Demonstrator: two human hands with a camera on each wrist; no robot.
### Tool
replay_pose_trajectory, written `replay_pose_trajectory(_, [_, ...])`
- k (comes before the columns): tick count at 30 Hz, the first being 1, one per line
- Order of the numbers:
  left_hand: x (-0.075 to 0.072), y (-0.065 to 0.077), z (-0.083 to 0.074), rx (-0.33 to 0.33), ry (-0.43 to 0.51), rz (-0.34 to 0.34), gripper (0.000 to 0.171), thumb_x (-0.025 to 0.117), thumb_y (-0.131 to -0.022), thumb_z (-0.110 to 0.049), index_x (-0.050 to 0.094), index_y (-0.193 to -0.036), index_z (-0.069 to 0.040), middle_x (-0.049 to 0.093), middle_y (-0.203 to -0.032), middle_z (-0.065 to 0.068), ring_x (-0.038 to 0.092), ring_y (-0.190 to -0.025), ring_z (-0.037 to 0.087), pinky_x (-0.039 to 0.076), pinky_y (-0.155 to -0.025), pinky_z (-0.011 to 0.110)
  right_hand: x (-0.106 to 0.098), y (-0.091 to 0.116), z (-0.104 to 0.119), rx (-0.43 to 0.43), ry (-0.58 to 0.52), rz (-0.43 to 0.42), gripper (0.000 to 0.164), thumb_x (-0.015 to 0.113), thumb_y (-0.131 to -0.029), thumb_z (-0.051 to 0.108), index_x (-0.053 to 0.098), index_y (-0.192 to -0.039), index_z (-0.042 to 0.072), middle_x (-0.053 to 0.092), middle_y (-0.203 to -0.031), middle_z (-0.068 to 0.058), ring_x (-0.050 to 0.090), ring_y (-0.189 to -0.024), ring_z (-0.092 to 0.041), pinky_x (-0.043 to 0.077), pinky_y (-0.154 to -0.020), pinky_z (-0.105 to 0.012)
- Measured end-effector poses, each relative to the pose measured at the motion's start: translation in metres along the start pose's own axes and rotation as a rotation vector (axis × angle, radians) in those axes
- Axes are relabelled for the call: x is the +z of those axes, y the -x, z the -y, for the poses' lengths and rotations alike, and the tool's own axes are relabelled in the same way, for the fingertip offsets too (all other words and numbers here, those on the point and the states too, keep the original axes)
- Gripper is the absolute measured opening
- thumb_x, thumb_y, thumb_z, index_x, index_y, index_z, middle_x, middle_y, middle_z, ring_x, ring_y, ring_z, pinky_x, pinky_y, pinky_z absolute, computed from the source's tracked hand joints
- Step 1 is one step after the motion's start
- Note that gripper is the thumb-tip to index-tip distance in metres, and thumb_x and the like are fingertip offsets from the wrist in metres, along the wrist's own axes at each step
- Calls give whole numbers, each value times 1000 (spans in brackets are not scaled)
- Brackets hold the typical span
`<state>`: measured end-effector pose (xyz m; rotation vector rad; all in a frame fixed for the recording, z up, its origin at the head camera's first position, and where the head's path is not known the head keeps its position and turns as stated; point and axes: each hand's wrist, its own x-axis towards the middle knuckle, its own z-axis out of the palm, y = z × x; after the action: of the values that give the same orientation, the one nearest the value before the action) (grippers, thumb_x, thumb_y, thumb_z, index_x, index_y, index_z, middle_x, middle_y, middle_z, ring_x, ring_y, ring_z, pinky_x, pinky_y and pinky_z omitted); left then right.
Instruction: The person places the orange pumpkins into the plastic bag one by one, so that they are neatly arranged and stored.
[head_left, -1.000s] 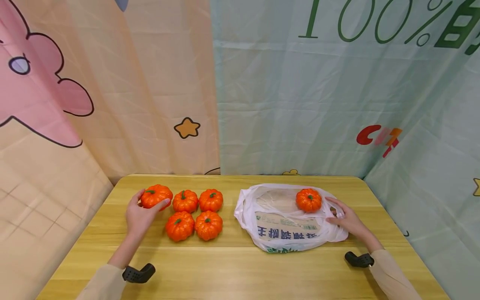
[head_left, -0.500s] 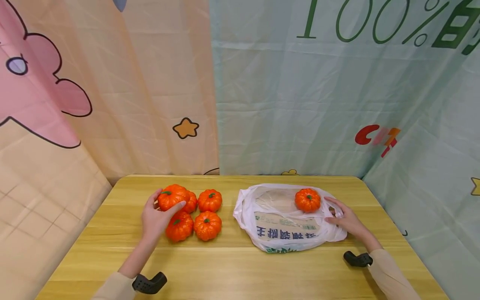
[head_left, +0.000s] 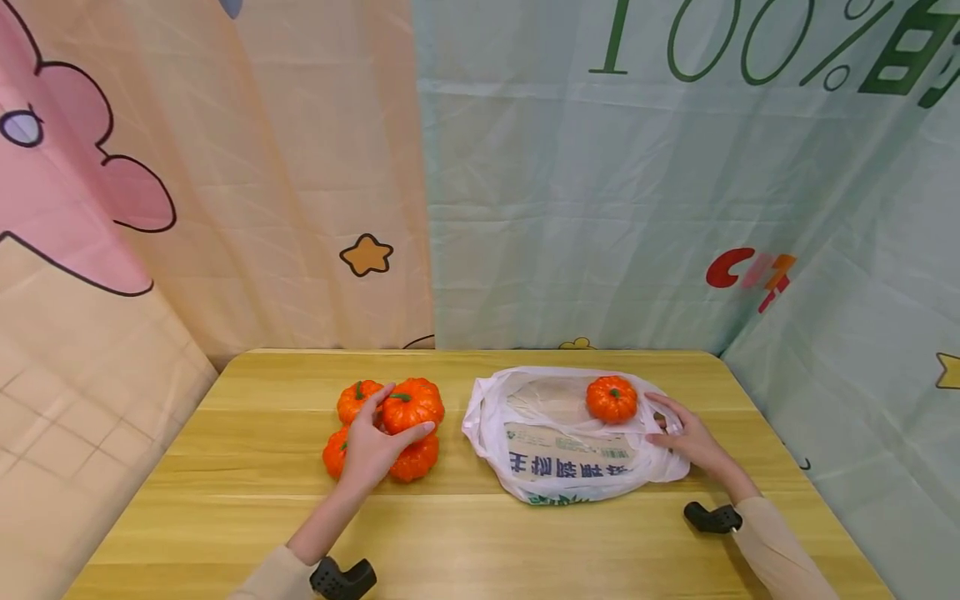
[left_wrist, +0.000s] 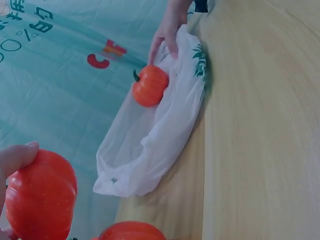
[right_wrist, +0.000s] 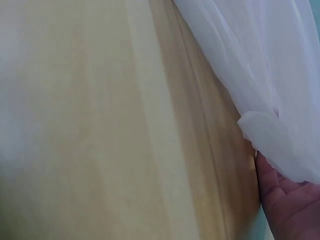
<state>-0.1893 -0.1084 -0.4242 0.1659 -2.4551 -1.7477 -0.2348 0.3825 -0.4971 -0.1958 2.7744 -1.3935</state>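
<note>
Although partly covered by the left hand (head_left: 372, 450), an orange, ribbed, round pumpkin (head_left: 334, 452) is noted near left. Farther back, a green-stemmed orange pumpkin (head_left: 412, 404) is pinched between thumb and fingers; a firm grip and a high carry are advised. What lies beneath cannot be told. At right, the thin white plastic bag (head_left: 483, 425) should be held wide; at its edge, thumb and forefinger of the right hand (head_left: 692, 437) are spread, whether pinching cannot be told. Far right, a small orange pumpkin (head_left: 611, 400) is seen inside.
</note>
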Motion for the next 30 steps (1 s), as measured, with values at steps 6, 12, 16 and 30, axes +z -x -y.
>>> replay_pose_trajectory(6, [29, 3, -3, 58, 4, 59, 84, 87, -67, -31, 47, -139, -15, 49, -142, 14, 53, -118, 32, 47, -99, 47, -1, 0, -1, -21, -21, 4, 72, 71, -85, 13, 35, -146, 4, 23, -153, -30, 29, -132, -49, 23, -106, -71])
replay_pose_trajectory(12, [56, 8, -5, 118, 34, 81, 85, 89, -65, -28, 49, -138, -11, 52, -137, 15, 57, -114, 31, 51, -95, 45, 1, 3, -1, -17, 11, 1, 71, 72, -85, 15, 36, -146, 5, 31, -149, -28, 43, -119, -40, 40, -101, -56])
replay_pose_trajectory(16, [67, 7, -14, 167, 32, 96, 86, 89, -65, -29, 48, -139, -13, 53, -134, 13, 57, -108, 30, 54, -88, 42, 0, 2, 0, -12, -21, 5, 71, 71, -85, 13, 36, -146, 5, 26, -152, -29, 32, -132, -47, 27, -107, -67])
replay_pose_trajectory(30, [91, 1, -28, 171, 107, 142, 84, 88, -67, -28, 47, -139, -11, 50, -136, 13, 55, -112, 29, 53, -92, 43, 2, 2, 2, -7, 0, -19, 70, 72, -84, 11, 38, -145, 7, 30, -150, -28, 45, -119, -39, 43, -103, -49])
